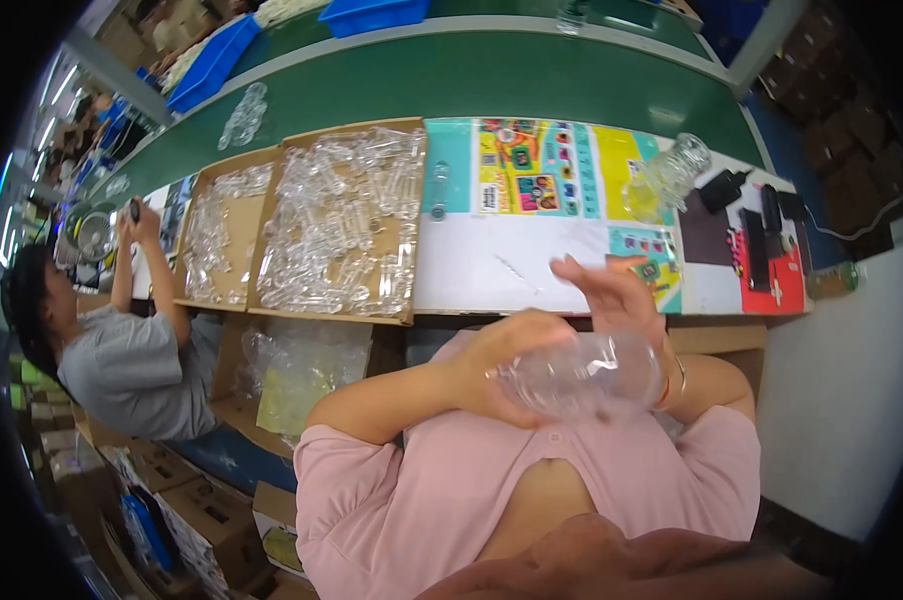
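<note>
In front of my chest, my left hand (512, 352) is closed round the narrower end of a clear, rounded plastic vessel (602, 375), which lies on its side in the air. My right hand (620, 296) is beside its wider end with the fingers spread and pointing away from it; whether the palm touches the vessel I cannot tell. Beyond my hands, a thin clear twisted stick (518, 273) lies on the white part of the printed board (472, 250). A small clear tube-like piece (440, 190) rests farther left on that board.
Left of the board stand cardboard trays (409, 300) full of clear plastic pieces. A larger clear vessel (667, 180) lies at the board's far right, near dark devices (757, 250). At the left, a co-worker in grey (137, 375) holds something dark. An open carton (312, 370) sits below the trays.
</note>
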Demonstrator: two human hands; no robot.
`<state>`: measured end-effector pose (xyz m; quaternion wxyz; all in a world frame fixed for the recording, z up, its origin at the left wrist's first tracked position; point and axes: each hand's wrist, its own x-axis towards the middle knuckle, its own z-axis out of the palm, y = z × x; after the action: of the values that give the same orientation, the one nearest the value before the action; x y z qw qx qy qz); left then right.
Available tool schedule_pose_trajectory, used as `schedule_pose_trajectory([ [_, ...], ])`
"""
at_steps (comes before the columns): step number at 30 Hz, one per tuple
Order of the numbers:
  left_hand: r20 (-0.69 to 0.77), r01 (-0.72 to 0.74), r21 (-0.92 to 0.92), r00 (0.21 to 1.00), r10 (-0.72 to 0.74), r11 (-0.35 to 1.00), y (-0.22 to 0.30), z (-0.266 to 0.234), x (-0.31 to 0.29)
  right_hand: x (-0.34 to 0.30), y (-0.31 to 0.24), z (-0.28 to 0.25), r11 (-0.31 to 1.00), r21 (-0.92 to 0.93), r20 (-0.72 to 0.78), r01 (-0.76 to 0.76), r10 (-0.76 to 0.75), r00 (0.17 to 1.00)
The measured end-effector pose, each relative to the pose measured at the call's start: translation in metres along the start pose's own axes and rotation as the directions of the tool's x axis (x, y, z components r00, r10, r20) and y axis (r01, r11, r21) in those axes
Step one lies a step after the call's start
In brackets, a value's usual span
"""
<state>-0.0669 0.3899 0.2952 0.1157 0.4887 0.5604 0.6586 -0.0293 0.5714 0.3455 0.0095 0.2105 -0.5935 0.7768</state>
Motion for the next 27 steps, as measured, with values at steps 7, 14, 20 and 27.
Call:
schedule_pose_trajectory([
  [7, 0.054, -0.151, 0.193, 0.988, 0.143, 0.969, 0.005, 0.004, -0.022, -0.018, 0.023, 0.005, 0.999, -0.049, 0.324, 0.006, 0.010, 0.946],
  [14, -0.267, 0.009, 0.131, 0.963, 0.027, 0.991, -0.007, -0.016, -0.041, 0.062, 0.036, 0.017, 0.997, -0.030, 0.215, -0.074, 0.078, 0.973],
  [20, -0.774, 0.046, -0.078, 0.627, -0.090, 0.996, -0.008, -0.029, -0.043, 0.074, 0.079, 0.018, 0.611, -0.682, 0.252, 0.401, -0.319, 0.914],
  [27, -0.812, 0.075, 0.357, 0.519, 0.269, 0.931, -0.029, -0.068, -0.073, 0.075, 0.097, 0.031, 0.874, -0.479, 0.267, 0.082, 0.056, 0.962],
])
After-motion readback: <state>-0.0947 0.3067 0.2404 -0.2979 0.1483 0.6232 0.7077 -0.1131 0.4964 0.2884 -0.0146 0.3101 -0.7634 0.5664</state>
